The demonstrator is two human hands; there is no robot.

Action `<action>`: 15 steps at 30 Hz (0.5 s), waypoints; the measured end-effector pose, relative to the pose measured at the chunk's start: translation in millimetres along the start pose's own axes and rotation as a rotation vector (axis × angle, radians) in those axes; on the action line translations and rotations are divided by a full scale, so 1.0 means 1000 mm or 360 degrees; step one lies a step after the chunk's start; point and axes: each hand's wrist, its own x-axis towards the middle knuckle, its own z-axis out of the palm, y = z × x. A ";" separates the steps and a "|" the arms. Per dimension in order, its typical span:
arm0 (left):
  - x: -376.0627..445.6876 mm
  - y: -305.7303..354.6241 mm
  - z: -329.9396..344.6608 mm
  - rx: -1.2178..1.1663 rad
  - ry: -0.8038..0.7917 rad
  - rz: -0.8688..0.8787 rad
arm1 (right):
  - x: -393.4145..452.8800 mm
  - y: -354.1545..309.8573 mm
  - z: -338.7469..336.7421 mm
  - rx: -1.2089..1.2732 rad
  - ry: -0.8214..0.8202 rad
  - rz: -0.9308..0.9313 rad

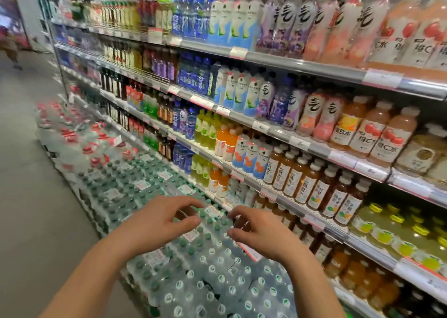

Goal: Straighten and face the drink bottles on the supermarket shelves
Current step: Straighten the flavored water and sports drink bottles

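**Between bottles: both hands free, nothing in grip**

Nearest me, left hand (pixel 157 223) and right hand (pixel 261 232) hang side by side, low centre, over the shrink-wrapped water packs (pixel 193 269) stacked on the floor in front of the shelves. Grip on both: fingers curled but apart, holding nothing. Neither touches a shelf bottle.

I judge the step as a reach or a move to the next section, not a straightening in hand. The image is blurred, so fine label angles are hard to read.

Closest task items: the tea bottles (pixel 312 187), brown with white caps, on the shelf just up and right of my right hand, apart from it. Some labels there look turned off-front. Beyond them, orange bottles (pixel 223 143) and yellow-green bottles (pixel 205 130) on the same tier. Higher up, peach bottles (pixel 319 118) and purple bottles (pixel 278 105); a few seem tilted.

Next move calls for lifting the right hand to the tea row, closing on one bottle's body and twisting its label forward.
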 end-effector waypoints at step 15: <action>0.179 -0.027 -0.036 0.0129 -0.0059 0.0265 | 0.127 0.052 -0.052 0.0101 0.0321 0.0162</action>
